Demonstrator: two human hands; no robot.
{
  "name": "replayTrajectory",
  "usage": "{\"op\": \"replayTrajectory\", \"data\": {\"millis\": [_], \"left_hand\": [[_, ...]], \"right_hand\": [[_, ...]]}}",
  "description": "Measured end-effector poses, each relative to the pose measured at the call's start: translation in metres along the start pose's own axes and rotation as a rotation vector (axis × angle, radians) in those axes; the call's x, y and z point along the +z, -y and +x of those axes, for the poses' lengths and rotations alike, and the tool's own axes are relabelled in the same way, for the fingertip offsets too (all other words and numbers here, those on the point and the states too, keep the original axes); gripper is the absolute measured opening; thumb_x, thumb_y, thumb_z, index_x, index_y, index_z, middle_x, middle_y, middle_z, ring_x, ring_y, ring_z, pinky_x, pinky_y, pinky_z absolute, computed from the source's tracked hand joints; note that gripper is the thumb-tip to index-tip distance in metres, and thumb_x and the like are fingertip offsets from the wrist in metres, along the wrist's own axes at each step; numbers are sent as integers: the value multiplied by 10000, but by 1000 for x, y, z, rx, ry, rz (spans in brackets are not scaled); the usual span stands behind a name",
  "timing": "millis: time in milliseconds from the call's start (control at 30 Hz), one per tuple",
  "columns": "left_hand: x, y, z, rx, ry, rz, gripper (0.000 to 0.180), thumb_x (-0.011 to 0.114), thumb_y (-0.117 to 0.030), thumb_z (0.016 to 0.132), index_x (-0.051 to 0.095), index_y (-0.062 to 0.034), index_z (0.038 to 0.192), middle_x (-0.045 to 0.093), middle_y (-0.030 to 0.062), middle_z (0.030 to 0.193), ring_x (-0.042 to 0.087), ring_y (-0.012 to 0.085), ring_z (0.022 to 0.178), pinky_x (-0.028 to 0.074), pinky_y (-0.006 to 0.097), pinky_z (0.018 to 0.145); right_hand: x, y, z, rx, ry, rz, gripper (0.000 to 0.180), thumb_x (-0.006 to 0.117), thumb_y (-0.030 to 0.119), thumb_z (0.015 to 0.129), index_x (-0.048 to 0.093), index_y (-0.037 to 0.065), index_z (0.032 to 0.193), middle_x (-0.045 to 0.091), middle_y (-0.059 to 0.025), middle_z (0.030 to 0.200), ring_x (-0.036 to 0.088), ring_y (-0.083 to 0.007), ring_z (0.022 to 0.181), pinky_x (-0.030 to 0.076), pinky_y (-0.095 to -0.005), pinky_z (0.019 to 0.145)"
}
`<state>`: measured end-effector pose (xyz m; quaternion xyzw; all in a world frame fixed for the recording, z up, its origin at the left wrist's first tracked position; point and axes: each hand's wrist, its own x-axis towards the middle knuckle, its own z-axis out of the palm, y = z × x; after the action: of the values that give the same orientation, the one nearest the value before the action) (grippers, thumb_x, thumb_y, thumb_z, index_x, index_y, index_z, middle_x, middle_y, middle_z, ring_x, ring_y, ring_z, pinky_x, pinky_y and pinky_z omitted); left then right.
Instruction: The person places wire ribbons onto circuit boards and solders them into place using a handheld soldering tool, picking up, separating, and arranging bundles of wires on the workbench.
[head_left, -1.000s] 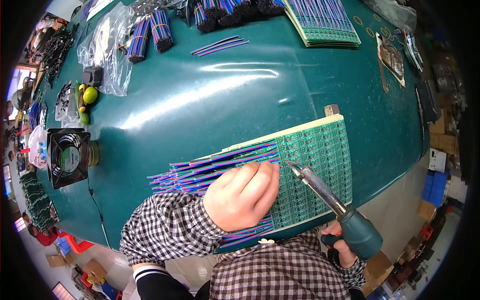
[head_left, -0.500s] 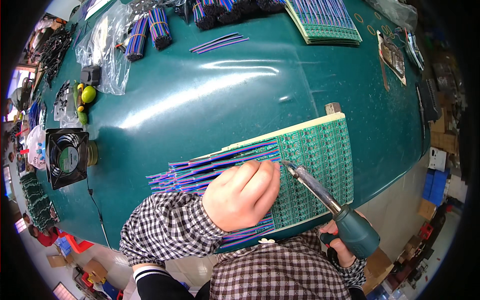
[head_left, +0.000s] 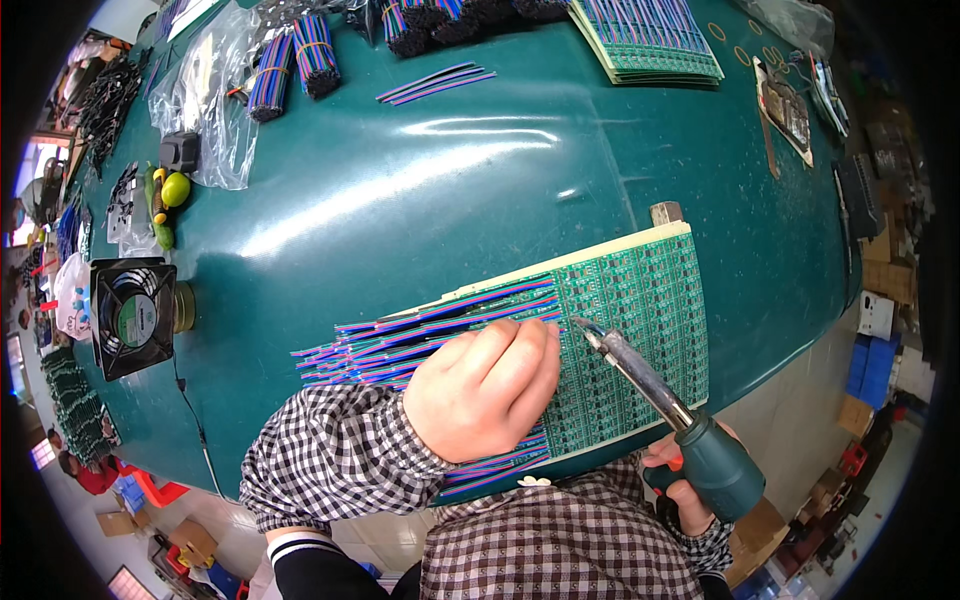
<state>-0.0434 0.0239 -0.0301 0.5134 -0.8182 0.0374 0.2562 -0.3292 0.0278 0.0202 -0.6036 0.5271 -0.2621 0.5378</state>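
The left hand (head_left: 485, 390) has its fingers bunched together over striped wires (head_left: 400, 345), hiding some; whether they pinch one cannot be told. Just right of those fingertips, a soldering iron (head_left: 662, 395), scuffed metal ahead of dark green, points up-left, its long axis slanting down to the right hand (head_left: 688, 503), clamped around it. Beneath the left fingers lies a green circuit board (head_left: 640, 330); well leftward stands a black fan (head_left: 133, 318).

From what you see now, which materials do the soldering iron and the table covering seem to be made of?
Soldering iron: metal shaft, judging by its silvery, stained shine; handle likely dull green plastic, smooth and moulded-looking. Table covering: probably vinyl or rubber, since it reflects glossy streaks and shows creases.
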Motion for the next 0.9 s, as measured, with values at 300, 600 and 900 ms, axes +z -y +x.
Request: {"op": "replayTrajectory", "data": {"millis": [300, 600, 900], "left_hand": [[1, -1, -1, 0, -13, 19, 320, 680, -98, 738, 705, 44, 1023, 638, 106, 1010, 638, 201, 868, 508, 268, 668], [1, -2, 0, 0, -11, 58, 310, 669, -101, 740, 711, 39, 1014, 640, 94, 1005, 635, 188, 871, 514, 263, 678], [2, -2, 0, 19, -11, 78, 314, 658, -120, 731, 716, 29, 1001, 635, 94, 1013, 628, 186, 884, 518, 261, 688]], "right_hand": [[-5, -9, -4, -5, 18, -5, 431, 832, 443, 820, 736, 46, 960, 753, -41, 839, 701, -218, 782, 539, -376, 777], [-4, -3, -1, 33, 32, -27, 436, 840, 447, 804, 736, 49, 947, 756, -45, 840, 705, -233, 795, 546, -382, 772], [-6, -6, -3, 30, 38, -30, 421, 850, 417, 796, 743, 47, 967, 765, -45, 839, 706, -242, 820, 551, -385, 801]]}}
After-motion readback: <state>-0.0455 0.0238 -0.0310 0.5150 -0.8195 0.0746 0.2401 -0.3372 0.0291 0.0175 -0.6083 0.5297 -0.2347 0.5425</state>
